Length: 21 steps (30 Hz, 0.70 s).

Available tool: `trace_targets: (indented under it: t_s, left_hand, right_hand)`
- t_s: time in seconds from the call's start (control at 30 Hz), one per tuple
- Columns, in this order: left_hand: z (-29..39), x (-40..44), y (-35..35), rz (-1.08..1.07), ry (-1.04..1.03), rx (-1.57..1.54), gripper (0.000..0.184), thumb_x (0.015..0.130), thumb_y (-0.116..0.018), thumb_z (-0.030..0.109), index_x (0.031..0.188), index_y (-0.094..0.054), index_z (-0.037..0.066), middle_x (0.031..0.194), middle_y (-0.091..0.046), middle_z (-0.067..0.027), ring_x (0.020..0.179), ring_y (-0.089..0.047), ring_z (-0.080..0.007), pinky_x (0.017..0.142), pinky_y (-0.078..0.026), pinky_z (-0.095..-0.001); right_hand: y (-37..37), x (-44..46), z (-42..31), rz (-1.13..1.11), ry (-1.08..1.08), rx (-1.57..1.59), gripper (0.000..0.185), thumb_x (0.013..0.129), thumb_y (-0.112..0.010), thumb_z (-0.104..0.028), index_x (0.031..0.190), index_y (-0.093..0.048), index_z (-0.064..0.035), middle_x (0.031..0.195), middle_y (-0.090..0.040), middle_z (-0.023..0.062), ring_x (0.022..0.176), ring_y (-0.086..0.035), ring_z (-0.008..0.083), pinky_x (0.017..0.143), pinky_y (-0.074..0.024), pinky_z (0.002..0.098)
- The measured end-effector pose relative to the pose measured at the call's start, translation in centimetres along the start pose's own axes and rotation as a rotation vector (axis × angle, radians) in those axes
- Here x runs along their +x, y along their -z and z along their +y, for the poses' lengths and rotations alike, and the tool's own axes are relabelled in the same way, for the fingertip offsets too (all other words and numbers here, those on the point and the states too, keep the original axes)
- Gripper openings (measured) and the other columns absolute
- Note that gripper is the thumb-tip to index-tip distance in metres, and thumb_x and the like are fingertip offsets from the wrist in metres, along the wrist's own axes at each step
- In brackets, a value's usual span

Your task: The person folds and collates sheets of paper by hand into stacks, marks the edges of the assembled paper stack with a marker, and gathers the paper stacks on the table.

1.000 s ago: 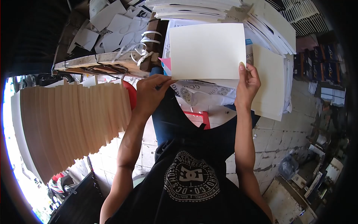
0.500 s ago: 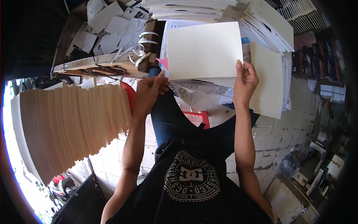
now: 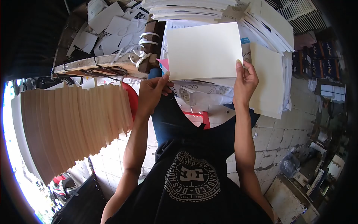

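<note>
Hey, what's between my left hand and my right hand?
In the head view, the cream sheet spans between your left hand and right hand, with printed wrapping showing below its near edge.

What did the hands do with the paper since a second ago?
The left hand had its fingertips at the lower left corner of the cream sheet; its thumb then swung up beside the sheet, and now has come slightly down and right, close to that corner. I can't tell if it grips again. The right hand still holds the lower right corner, and the sheet stayed about where it was.
</note>
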State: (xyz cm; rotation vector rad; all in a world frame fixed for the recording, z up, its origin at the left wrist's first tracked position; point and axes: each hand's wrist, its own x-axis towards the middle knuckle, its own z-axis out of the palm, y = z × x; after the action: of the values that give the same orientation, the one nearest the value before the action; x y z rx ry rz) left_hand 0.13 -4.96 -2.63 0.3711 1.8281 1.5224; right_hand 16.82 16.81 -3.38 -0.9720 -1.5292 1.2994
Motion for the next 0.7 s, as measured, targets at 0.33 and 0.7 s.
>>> trace_targets:
  t_s: [0.33,0.7]
  left_hand:
    - [1.7,-1.4,-1.2,0.257,-0.274,0.511,0.028,0.075,-0.084,0.018,0.093,-0.074,0.000,0.073,-0.070,-0.0076,0.062,-0.064,-0.0102,0.060,-0.049,-0.0230]
    - [1.1,-0.7,-0.8,0.210,-0.450,0.460,0.014,0.079,-0.079,0.012,0.089,-0.076,0.002,0.074,-0.071,-0.0072,0.062,-0.063,-0.0101,0.059,-0.048,-0.0241]
  right_hand:
    - [-0.1,0.1,0.0,0.001,0.027,-0.021,0.021,0.094,-0.065,-0.013,0.104,-0.061,0.0051,0.089,-0.071,0.0111,0.083,-0.065,0.0099,0.072,-0.0488,0.0214]
    - [-0.1,0.0,-0.1,0.003,0.017,-0.020,0.022,0.094,-0.066,-0.016,0.102,-0.063,0.0043,0.083,-0.070,0.0092,0.076,-0.062,0.0071,0.066,-0.0442,0.0205]
